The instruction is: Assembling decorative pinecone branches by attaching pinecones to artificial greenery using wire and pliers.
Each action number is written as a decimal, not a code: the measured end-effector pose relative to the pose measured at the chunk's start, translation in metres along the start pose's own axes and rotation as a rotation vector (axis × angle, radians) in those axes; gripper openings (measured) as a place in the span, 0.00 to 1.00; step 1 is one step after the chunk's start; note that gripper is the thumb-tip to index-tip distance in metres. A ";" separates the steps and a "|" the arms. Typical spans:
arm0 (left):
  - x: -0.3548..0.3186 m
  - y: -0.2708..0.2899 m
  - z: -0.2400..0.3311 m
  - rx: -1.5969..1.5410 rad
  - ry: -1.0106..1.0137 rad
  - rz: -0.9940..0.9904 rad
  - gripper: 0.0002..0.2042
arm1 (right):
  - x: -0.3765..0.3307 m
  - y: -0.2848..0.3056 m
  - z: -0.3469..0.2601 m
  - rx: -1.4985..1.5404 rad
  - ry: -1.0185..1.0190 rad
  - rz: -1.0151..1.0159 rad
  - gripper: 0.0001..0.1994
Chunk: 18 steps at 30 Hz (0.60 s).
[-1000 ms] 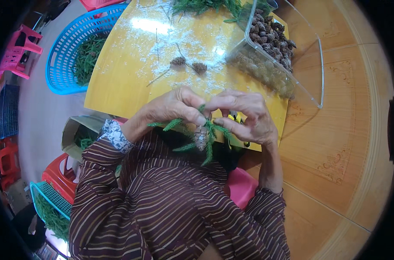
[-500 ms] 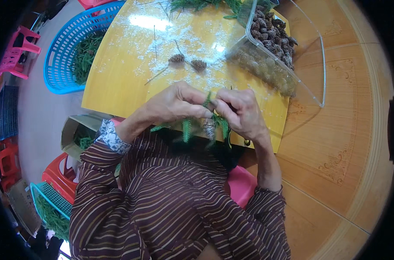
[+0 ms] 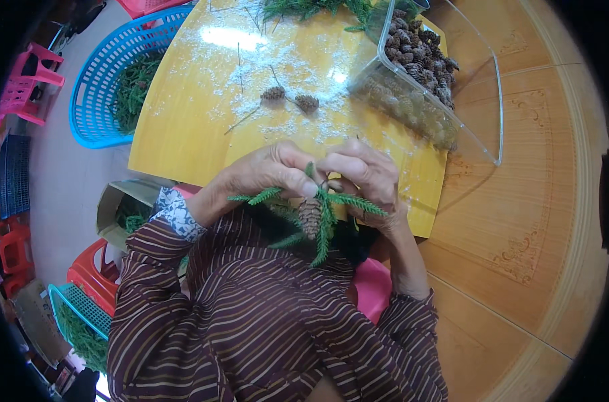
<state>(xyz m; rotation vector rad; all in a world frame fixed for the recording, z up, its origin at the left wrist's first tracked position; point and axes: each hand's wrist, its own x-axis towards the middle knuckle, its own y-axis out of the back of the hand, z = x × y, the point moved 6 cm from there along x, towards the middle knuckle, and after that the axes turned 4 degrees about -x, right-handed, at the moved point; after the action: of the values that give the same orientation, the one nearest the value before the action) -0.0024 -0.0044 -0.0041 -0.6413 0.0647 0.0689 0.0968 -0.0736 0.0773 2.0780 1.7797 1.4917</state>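
Between my hands, just past the near edge of the yellow table, hangs a green artificial pine sprig with a brown pine cone at its middle. My left hand pinches the top of the sprig between thumb and fingers. Close against it, my right hand has its fingers curled at the sprig's upper end; what lies inside them is hidden. Farther up the table lie two loose pine cones on thin stems, among white flakes.
A clear plastic box full of pine cones stands at the table's right. Green sprigs lie at the far edge. To the left are a blue basket of greenery, a cardboard box, a red stool and a teal basket.
The sprig has turned and its branches now spread wider, with the cone facing up more plainly. Both hands have come slightly lower, and my right fingers have curled in.
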 end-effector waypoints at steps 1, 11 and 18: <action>0.000 -0.002 -0.001 -0.012 0.014 -0.011 0.07 | 0.000 0.001 0.001 0.001 0.000 -0.001 0.12; 0.005 0.002 -0.003 0.125 0.032 -0.012 0.06 | -0.006 -0.003 0.011 -0.138 -0.079 -0.252 0.08; 0.011 0.000 0.008 0.282 -0.109 0.176 0.08 | -0.032 -0.009 0.045 0.252 -0.700 -0.341 0.16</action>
<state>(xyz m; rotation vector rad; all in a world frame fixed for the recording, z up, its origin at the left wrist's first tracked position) 0.0087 0.0012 0.0013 -0.3483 0.0243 0.2596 0.1235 -0.0711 0.0280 1.9017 1.9215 0.3906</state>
